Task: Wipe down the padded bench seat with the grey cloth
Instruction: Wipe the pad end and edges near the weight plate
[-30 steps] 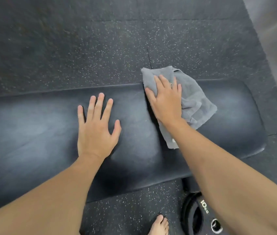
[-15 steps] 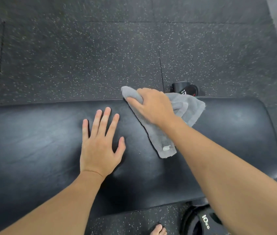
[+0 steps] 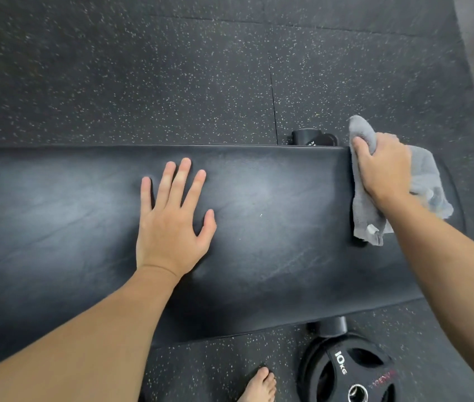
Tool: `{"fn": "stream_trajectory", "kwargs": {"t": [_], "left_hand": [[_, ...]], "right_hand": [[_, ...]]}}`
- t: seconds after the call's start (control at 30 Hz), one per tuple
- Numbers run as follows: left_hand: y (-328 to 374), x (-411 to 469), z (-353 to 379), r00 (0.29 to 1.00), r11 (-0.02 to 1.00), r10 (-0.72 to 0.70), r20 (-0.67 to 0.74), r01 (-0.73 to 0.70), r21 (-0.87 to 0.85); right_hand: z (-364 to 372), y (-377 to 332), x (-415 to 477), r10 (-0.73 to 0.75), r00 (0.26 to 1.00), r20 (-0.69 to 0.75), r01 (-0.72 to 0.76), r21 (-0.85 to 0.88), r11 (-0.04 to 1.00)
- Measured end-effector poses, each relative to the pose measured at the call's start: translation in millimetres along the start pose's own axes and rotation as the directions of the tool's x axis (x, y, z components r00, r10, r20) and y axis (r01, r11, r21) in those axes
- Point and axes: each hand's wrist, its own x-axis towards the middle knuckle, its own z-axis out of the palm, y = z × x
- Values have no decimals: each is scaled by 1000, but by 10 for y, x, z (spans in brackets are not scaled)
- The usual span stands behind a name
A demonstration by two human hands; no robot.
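A long black padded bench seat (image 3: pixel 273 227) runs across the view from left to right. My left hand (image 3: pixel 172 224) lies flat on its middle with the fingers spread, holding nothing. Near the bench's right end, at its far edge, my right hand (image 3: pixel 383 169) presses down on the crumpled grey cloth (image 3: pixel 430 184), fingers curled over it. Part of the cloth sticks up past my fingers and a corner with a white tag hangs toward me.
Black speckled rubber floor tiles (image 3: pixel 143 82) surround the bench. A 10 kg weight plate (image 3: pixel 351 372) lies on the floor at the near right, beside a bare foot (image 3: pixel 260 385). A black bench foot (image 3: pixel 312 137) shows behind the far edge, another (image 3: pixel 331 326) under the near edge.
My right hand has slid the grey cloth to the right along the seat, from beside my left hand toward the bench's right end. My left hand stays flat in place.
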Motion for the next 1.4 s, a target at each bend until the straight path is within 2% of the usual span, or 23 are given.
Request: {"fn": "stream_trajectory", "kwargs": {"t": [0.07, 0.2, 0.3, 0.37, 0.43, 0.53, 0.63, 0.7, 0.77, 0.87, 0.97, 1.07, 1.13, 1.27, 1.37, 1.4], "left_hand": [[18, 18, 11, 1000, 1000, 4, 0, -4, -2], [-20, -3, 13, 1000, 998, -1, -29, -1, -67], [-38, 5, -34, 998, 955, -40, -50, 23, -294], [-155, -38, -139, 999, 927, -4, -35, -10, -375], [-419, -179, -269, 998, 949, 56, -32, -63, -309], [-1089, -380, -548, 998, 973, 12, -68, -27, -230], [-1937, -493, -753, 991, 990, -130, -23, 128, -66], [-2441, -610, -812, 962, 961, -271, 37, 269, 68], [-2710, -782, -780, 941, 936, -334, 57, 324, 134], [-2797, -842, -679, 944, 942, -329, 30, 326, 83], [-2814, -824, -667, 942, 942, -334, 19, 333, 52], [-2845, -838, -666, 942, 942, -335, 30, 333, 40], [-2851, -852, -644, 943, 943, -332, 32, 331, 32], [-2882, -839, -627, 933, 935, -356, 52, 356, 12], [-2885, -846, -617, 928, 930, -364, 73, 367, -22], [-2887, -844, -615, 927, 928, -367, 74, 371, -43]], "right_hand": [[55, -204, -170, -24, 1000, -9, 24, 48, 999], [430, -789, -695, -159, 985, 61, 159, 4, 987], [594, -1312, -1187, -214, 970, 113, 216, -4, 976], [641, -1582, -1547, -239, 958, 157, 240, 11, 971], [687, -1775, -1918, -275, 939, 208, 275, 33, 961], [764, -2040, -2421, -334, 900, 282, 334, 49, 941], [847, -2358, -2696, -346, 874, 342, 354, 40, 934], [909, -2570, -2746, -357, 864, 356, 372, 28, 928], [967, -2805, -2692, -385, 850, 359, 398, 40, 917], [1109, -3262, -2476, -419, 857, 301, 413, 88, 907], [1295, -3821, -2247, -381, 893, 241, 367, 104, 924], [1500, -4462, -2097, -315, 916, 250, 298, 104, 949], [1639, -4943, -2077, -341, 904, 258, 325, 104, 940], [1842, -5736, -2152, -471, 813, 342, 467, 101, 879], [1929, -6085, -2142, -587, 673, 451, 622, 85, 778], [1933, -6174, -2125, -605, 626, 492, 635, 129, 762]]}}
